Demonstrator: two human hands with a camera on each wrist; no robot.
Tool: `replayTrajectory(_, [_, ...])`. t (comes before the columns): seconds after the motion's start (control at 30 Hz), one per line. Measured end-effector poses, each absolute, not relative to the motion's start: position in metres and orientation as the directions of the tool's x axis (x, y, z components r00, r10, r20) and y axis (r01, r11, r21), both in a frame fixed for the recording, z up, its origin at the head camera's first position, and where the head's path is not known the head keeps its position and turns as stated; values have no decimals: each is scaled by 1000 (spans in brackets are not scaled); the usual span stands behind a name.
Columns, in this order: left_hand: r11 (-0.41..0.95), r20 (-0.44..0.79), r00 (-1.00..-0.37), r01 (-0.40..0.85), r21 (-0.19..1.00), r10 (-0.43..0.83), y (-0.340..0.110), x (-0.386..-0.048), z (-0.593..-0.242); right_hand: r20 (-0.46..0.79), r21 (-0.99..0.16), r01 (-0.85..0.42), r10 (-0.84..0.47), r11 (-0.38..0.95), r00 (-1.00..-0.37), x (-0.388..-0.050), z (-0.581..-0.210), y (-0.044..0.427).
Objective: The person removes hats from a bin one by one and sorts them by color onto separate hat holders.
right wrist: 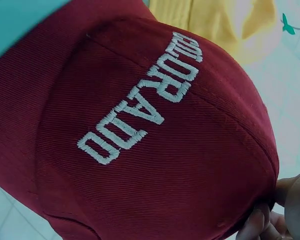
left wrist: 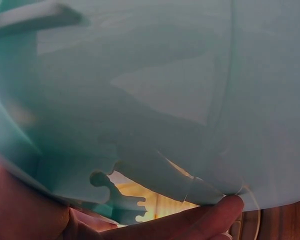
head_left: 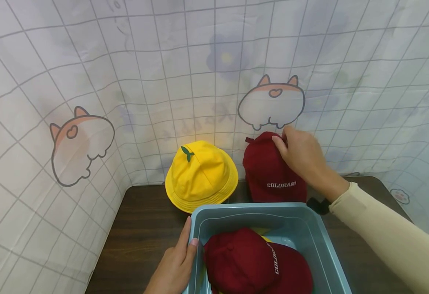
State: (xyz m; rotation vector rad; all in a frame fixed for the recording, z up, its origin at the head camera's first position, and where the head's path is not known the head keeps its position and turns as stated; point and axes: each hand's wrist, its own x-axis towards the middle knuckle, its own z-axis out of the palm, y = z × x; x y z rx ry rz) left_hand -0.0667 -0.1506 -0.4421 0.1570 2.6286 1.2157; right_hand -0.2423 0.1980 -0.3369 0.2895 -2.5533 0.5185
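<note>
Behind the blue bin (head_left: pixel 330 245), a dark red cap (head_left: pixel 263 163) lettered COLORADO stands against the wall. My right hand (head_left: pixel 304 155) pinches the top of its crown between thumb and fingers; in the right wrist view the fingers (right wrist: pixel 270 220) hold the crown's edge of the cap (right wrist: pixel 155 150). My left hand (head_left: pixel 175 261) grips the bin's left side, and in the left wrist view its fingers (left wrist: pixel 205 220) lie along the bin wall (left wrist: pixel 165 100). Inside the bin lies another dark red cap (head_left: pixel 236 257), with bits of yellow under it.
A yellow bucket hat (head_left: pixel 201 175) with a green sprout sits left of the standing cap, behind the bin's back left corner. The bin rests on a dark wooden table (head_left: pixel 133 241). A grid-patterned curtain (head_left: pixel 155 81) hangs behind and at both sides.
</note>
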Motion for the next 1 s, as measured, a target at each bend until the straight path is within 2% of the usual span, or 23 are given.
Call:
replayTrajectory(0.27, [649, -166, -966, 3, 761, 199, -151, -67, -443, 461, -303, -296, -132, 906, -877, -238, -353, 199])
replayTrajectory(0.5, [628, -226, -949, -39, 777, 221, -153, -70, -441, 465, -300, -307, -142, 903, -874, -237, -360, 200])
replayTrajectory(0.63, [654, -215, -949, -13, 756, 230, -155, -71, -438, 451, -307, -302, -142, 903, -881, -237, -358, 200])
replayTrajectory(0.8, [772, -130, -969, 83, 631, 210, -159, -73, -421, 347, -392, -241, -100, 888, -933, -236, -350, 205])
replayTrajectory(1.0, [882, 4, -979, 187, 433, 205, -157, -88, -373, 297, -493, -189, -40, 849, -954, -234, -336, 225])
